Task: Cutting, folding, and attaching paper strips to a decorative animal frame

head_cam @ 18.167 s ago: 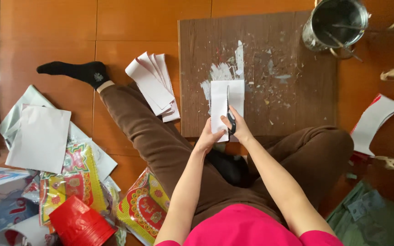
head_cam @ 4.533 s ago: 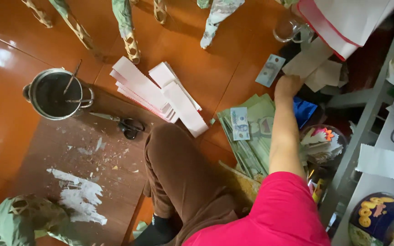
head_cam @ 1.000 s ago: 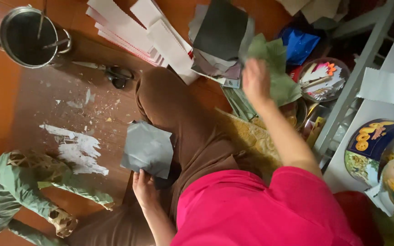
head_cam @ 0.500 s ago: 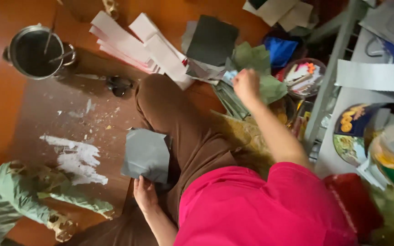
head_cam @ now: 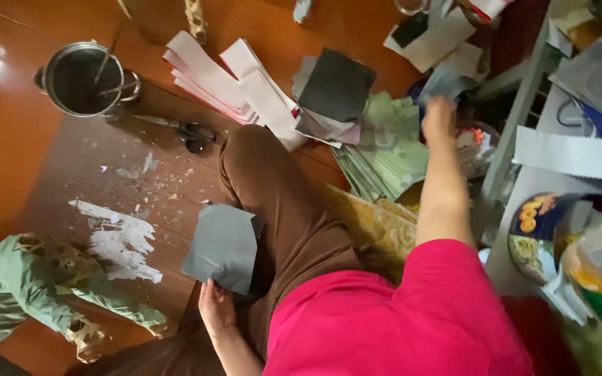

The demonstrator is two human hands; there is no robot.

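Grey paper sheet (head_cam: 223, 247) pinched by left hand (head_cam: 216, 310), right hand (head_cam: 440, 115) gripping blurred paper (head_cam: 446, 82)

**Colours on the Floor**

The sleeve (head_cam: 412, 313) was bright pink and the trousers (head_cam: 280, 202) plain brown. At nine o'clock of the knee lay a grey sheet (head_cam: 223, 247), beside white smears (head_cam: 123, 237) on a dark brown board (head_cam: 92, 174). At twelve o'clock sat white strips edged red (head_cam: 231, 80) and a charcoal sheet (head_cam: 336, 87); pale green papers (head_cam: 388, 150) lay at two o'clock. The pot (head_cam: 81, 76) was silver.
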